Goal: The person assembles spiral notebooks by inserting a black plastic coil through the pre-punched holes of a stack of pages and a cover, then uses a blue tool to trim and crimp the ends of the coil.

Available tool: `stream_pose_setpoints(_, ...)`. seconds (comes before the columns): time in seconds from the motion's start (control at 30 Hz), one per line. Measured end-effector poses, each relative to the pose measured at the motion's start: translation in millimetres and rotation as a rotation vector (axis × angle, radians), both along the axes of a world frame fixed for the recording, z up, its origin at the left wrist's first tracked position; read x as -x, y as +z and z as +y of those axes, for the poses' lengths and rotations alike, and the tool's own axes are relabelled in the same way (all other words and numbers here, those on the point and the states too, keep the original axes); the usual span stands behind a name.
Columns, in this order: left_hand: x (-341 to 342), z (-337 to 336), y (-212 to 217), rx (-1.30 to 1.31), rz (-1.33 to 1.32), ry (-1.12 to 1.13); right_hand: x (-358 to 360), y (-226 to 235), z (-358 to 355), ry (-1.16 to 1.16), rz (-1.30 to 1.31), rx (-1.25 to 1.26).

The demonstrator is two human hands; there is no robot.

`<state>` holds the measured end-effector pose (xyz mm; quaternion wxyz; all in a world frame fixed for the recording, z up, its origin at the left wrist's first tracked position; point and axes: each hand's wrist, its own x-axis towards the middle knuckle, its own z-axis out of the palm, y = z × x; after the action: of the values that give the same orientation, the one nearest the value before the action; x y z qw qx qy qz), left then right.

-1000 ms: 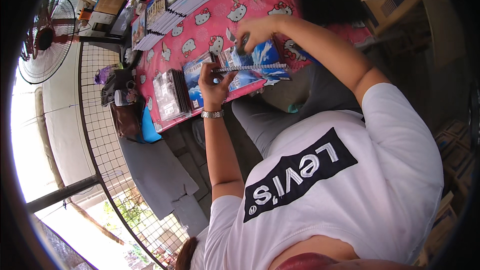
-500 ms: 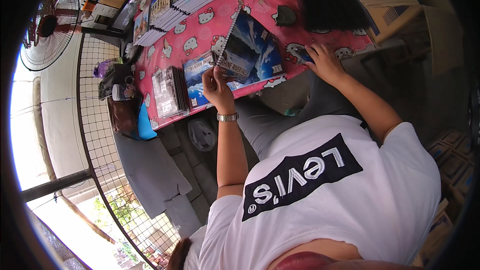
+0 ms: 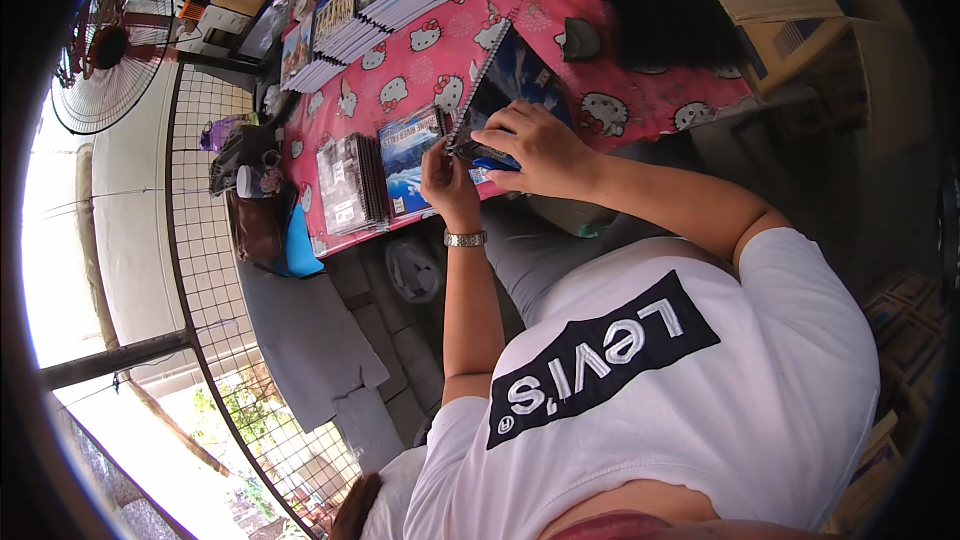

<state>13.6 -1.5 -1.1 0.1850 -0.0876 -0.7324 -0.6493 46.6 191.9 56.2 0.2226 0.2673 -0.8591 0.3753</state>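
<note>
White T-shirt [image 3: 680,410]; black chest panel [image 3: 605,358]; silver wristband [image 3: 465,239]

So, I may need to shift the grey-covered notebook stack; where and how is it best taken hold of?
Probably by the left edge of the grey-covered notebook stack, thumb on top, coming from the left: its spiral coils line the right side, close beside a blue notebook, while the left side faces the pink tablecloth.

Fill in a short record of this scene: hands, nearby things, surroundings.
Left hand: holding a blue-covered spiral notebook by its near end
Right hand: holding a blue tool, exact kind unclear
Nearby: blue-covered notebooks, grey-covered notebooks
Table: pink patterned tablecloth
Surroundings: fan, cardboard box
</note>
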Motion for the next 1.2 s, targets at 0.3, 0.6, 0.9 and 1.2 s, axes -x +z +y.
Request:
stream_pose_setpoints(0.3, -2.4, 0.8, 7.4, 0.161, 0.132, 0.051, -0.7, 9.7, -8.4, 0.294, -1.026, 0.619)
stream_pose_setpoints(0.6, 13.1, -118.1, -5.7, -0.506, -0.360, 0.468, -13.2, -98.4, 126.3, -0.437, -0.274, -0.054)
stream_pose_setpoints(0.9, 27.2, -166.6, -63.5, 0.019, -0.374, 0.596, 64.3, -72.0, 229.8, -0.636, -0.014, -0.177)
stream_pose_setpoints(1.2, 9.0, -185.3, -76.5, 0.357, -0.372, 0.655, 130.6, -107.3, 284.4, -1.011, -0.356, -0.539)
